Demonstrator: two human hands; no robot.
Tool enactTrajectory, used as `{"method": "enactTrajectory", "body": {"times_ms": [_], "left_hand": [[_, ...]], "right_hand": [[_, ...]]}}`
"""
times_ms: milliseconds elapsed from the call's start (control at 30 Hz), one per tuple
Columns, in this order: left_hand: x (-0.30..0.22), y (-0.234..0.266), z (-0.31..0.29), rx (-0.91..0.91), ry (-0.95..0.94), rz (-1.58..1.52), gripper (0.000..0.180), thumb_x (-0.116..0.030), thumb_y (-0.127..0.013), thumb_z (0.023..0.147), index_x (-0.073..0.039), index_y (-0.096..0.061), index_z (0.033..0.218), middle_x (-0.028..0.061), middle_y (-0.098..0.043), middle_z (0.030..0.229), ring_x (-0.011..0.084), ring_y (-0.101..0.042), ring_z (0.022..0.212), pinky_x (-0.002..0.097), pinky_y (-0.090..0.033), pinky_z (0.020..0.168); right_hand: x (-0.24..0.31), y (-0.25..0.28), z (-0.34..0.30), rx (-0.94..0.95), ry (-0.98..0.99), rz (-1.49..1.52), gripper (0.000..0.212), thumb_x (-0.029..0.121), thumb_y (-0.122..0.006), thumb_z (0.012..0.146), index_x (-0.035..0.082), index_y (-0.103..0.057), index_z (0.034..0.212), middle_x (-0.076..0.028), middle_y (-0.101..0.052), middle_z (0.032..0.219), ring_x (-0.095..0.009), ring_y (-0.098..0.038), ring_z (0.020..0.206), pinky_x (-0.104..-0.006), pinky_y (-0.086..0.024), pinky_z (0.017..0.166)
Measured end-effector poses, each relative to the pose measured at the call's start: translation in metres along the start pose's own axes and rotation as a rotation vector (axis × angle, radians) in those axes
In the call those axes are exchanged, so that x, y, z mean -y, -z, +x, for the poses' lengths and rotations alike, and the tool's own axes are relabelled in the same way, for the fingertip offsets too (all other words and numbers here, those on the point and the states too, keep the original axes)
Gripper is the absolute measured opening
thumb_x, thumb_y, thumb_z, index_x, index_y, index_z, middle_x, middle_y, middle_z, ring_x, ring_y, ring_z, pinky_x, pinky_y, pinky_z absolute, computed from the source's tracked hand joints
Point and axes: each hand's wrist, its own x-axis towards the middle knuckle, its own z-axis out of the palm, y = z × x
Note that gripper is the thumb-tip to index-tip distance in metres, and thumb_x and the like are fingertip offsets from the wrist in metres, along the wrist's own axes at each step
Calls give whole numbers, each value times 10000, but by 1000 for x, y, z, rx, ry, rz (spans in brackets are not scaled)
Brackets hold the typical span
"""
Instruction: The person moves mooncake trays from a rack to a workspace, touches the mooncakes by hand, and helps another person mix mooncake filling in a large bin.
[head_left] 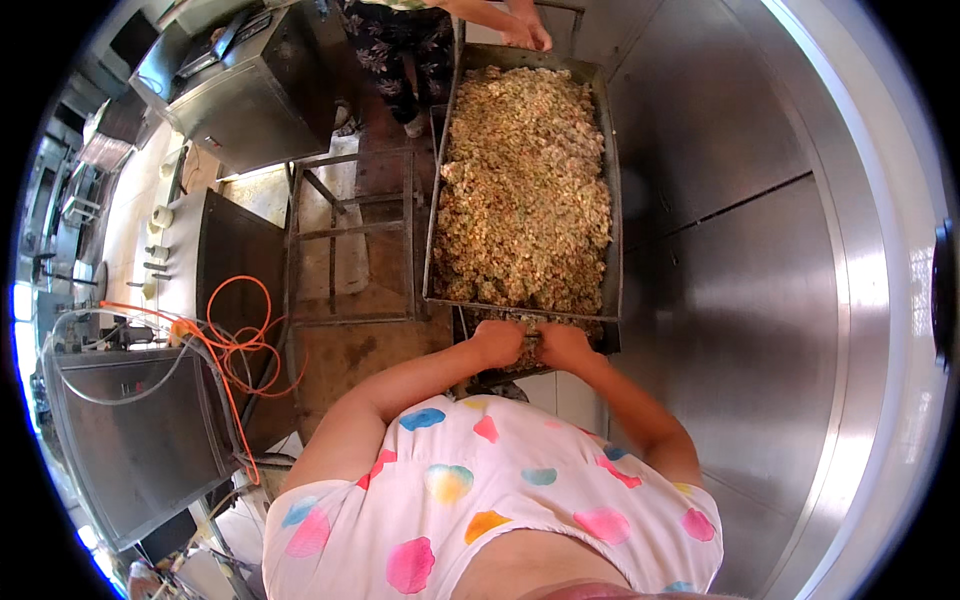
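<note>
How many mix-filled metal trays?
2 visible: large dark rectangular metal tray of tan crumbly mix, upper centre; mostly hidden dark metal tray under its near end. More may be hidden.

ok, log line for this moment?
left hand, right hand: close together at near end of metal tray, grip unclear | load: crumbly mixture | co-worker's hands: far end | left of tray: metal frame

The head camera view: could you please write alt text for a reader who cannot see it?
A large metal tray full of tan, crumbly mixture, with the wearer's left hand and right hand closed at its near end and another person's hands at the far end. An orange hose lies coiled at left; shiny metal panels stand at right.
</note>
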Motion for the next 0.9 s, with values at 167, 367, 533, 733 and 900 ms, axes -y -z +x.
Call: {"method": "enactTrajectory", "body": {"times_ms": [167,367,533,733,900], "left_hand": [[10,9,-1,-36,21,-128,352,-377,-540,814,-44,-577,921,179,-642,837,367,-625,801,478,-494,679],[37,12,-20,33,9,-184,352,-332,-558,790,-45,-622,984,200,-648,905,362,-625,880,471,-496,748],[38,-2,-43,28,-25,-203,372,-353,-563,786,-25,-640,944,197,-653,899,357,-635,850,476,-502,735],[70,-10,-107,23,93,-282,439,-435,-552,795,-35,-601,968,179,-651,861,365,-628,831,481,-496,714],[55,-5,-139,-116,258,-292,400,-432,-564,780,-65,-620,931,177,-649,802,366,-628,778,485,-493,687]], "right_hand": [[13,27,7,147,-1,13,322,346,-598,759,55,-598,896,-161,-639,789,-352,-614,738,-464,-476,638],[61,34,14,215,-147,-30,338,371,-564,787,63,-602,922,-172,-637,818,-352,-611,776,-465,-469,668],[60,4,5,174,-70,-38,325,365,-595,765,73,-605,907,-176,-634,818,-353,-614,785,-466,-465,667],[113,-19,15,236,30,-47,326,367,-619,752,91,-616,926,-169,-639,808,-351,-618,777,-462,-474,666],[126,-4,20,349,231,26,333,371,-624,753,73,-603,900,-156,-644,822,-346,-618,778,-453,-477,668]]}}
